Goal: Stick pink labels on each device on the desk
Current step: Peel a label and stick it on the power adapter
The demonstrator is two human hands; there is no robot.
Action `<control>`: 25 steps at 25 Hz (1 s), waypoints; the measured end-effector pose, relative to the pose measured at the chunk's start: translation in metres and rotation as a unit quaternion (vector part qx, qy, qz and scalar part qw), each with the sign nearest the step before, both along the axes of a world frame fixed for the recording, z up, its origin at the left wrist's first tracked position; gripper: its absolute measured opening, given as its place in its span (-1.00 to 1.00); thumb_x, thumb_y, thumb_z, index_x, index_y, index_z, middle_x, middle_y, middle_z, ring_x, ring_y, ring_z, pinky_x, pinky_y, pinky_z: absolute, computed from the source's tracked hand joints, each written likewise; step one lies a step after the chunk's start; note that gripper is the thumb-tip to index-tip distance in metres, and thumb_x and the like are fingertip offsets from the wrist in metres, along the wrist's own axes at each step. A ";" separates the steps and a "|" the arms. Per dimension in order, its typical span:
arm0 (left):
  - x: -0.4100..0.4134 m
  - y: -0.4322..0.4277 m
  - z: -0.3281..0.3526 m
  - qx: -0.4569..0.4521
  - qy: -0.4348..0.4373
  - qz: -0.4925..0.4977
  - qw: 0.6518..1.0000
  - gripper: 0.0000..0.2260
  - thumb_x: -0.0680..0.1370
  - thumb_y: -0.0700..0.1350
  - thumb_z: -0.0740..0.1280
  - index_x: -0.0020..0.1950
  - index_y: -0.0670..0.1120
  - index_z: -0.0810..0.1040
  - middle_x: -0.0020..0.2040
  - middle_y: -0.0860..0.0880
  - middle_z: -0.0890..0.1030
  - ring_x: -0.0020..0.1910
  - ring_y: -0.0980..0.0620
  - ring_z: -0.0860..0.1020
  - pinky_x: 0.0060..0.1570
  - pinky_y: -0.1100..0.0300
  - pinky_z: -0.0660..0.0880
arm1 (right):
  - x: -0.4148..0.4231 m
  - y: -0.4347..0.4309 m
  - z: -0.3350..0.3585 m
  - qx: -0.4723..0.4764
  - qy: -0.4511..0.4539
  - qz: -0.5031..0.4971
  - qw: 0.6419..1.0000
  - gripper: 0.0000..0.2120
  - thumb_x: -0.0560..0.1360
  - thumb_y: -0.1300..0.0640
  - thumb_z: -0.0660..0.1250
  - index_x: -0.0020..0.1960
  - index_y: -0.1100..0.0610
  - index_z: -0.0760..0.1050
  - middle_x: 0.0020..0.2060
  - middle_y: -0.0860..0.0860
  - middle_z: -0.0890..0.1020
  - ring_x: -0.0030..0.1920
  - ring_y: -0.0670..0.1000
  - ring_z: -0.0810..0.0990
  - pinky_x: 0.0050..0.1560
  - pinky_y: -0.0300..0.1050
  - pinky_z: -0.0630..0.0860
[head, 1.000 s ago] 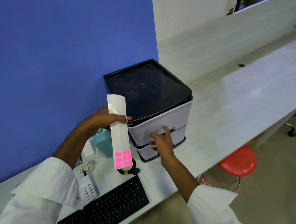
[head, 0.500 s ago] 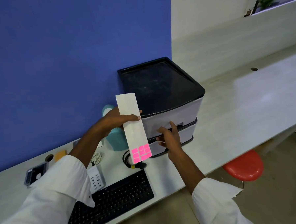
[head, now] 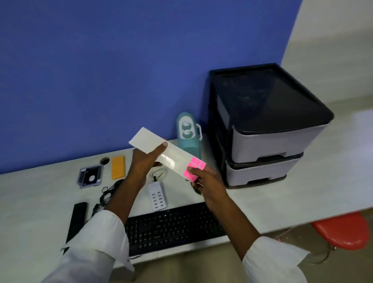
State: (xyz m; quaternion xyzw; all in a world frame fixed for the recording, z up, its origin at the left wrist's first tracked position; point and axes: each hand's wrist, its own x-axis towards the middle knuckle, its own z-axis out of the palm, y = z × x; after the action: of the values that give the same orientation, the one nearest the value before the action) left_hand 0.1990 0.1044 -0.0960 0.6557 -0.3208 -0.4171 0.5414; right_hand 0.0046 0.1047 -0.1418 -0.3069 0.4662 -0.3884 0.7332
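Observation:
My left hand (head: 146, 159) grips the blank upper end of a long white backing strip (head: 160, 150) held above the desk. Several pink labels (head: 194, 168) sit at the strip's lower end, and my right hand (head: 205, 179) pinches that end with its thumb on the pink. Below lie a black keyboard (head: 172, 227), a white multi-port charger (head: 157, 196), a black remote (head: 77, 218), an orange flat device (head: 118, 167), a grey drive caddy (head: 89, 176) and a teal device (head: 188, 133) by the wall.
A two-drawer grey and black cabinet (head: 272, 141) stands on the white desk (head: 313, 191) at the right. A coiled white cable (head: 159, 172) and black cords (head: 107, 193) lie near the charger. A red stool (head: 342, 230) sits below the desk edge. A blue wall rises behind.
My right hand left the lower drawer front and came to the pink end of the strip. The strip tilted from near upright to slanting. The view swung left, showing more devices.

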 end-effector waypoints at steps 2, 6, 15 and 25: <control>0.039 0.024 -0.012 -0.022 0.034 0.062 0.997 -0.60 0.42 -0.11 0.52 0.23 -0.09 0.53 0.14 -0.07 0.63 0.09 -0.01 0.61 -0.04 0.06 0.62 | 0.030 0.001 -0.006 -0.022 0.052 0.009 0.998 -0.76 0.42 0.22 0.49 0.09 0.15 0.67 -0.12 0.06 0.70 -0.26 -0.04 0.59 -0.39 -0.30 0.43; 0.135 0.068 -0.039 0.004 -0.071 0.090 0.993 -0.71 0.43 -0.19 0.51 0.12 -0.08 0.59 0.12 -0.02 0.63 0.00 0.07 0.59 -0.18 0.36 0.52 | 0.096 -0.001 -0.024 -0.063 0.133 0.068 0.987 -0.82 0.45 0.24 0.46 0.06 0.17 0.67 -0.19 0.06 0.70 -0.32 -0.04 0.59 -0.31 -0.26 0.44; 0.209 0.096 -0.127 0.111 -0.204 -0.088 0.969 -0.74 0.37 0.00 0.56 0.04 0.04 0.69 -0.02 0.05 0.70 -0.01 0.09 0.63 0.00 0.27 0.50 | 0.197 -0.011 -0.073 -0.102 0.279 0.204 0.933 -0.80 0.46 0.27 0.44 0.08 0.26 0.66 -0.11 0.13 0.68 -0.20 -0.04 0.60 -0.36 -0.36 0.45; 0.190 0.049 -0.203 0.174 -0.031 -0.028 0.984 -0.84 0.46 -0.21 0.47 0.03 -0.18 0.64 -0.22 0.03 0.63 -0.36 0.35 0.55 -0.25 0.40 0.49 | 0.236 -0.060 -0.156 -0.197 0.402 0.331 0.831 -0.72 0.39 0.18 0.52 0.04 0.26 0.59 -0.11 0.07 0.62 -0.11 0.02 0.56 -0.08 -0.13 0.46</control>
State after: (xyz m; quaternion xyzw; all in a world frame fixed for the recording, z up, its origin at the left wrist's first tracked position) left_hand 0.3888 0.1533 -0.2993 0.7435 -0.2781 -0.4609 0.3967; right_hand 0.2410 0.0451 -0.2982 -0.7094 0.5042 -0.0485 0.4900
